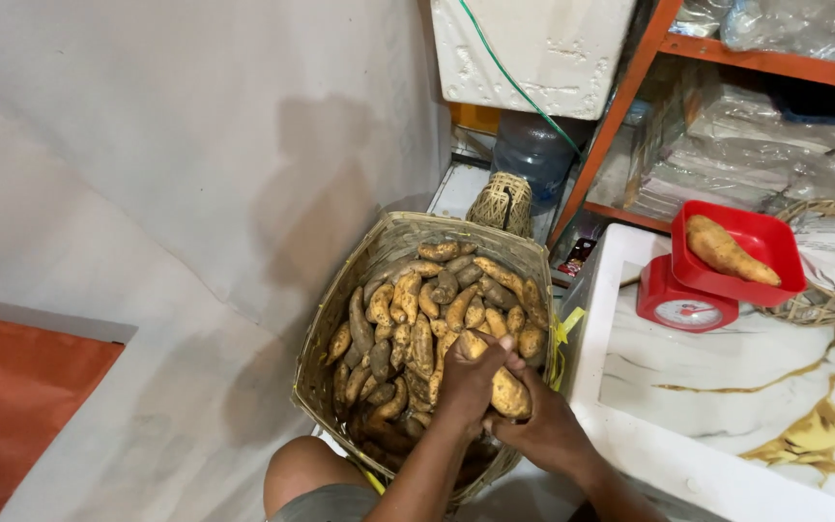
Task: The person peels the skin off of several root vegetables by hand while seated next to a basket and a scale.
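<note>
A woven basket [340, 300] full of several soil-dusted sweet potatoes sits on the floor below me. Both my hands are over its near right side. My left hand [468, 379] wraps the top of one sweet potato [509, 391], and my right hand [543, 430] cups the same tuber from below and the right. Another sweet potato [727, 251] lies in the red pan [770, 237] of a small red kitchen scale [683, 307] on the white marbled counter [727, 387] to the right.
A grey wall covering fills the left. A small woven basket [504, 201] and a water jug [533, 150] stand behind the big basket. An orange metal shelf [775, 63] holds plastic-wrapped goods. My bare knee [306, 474] is at the bottom.
</note>
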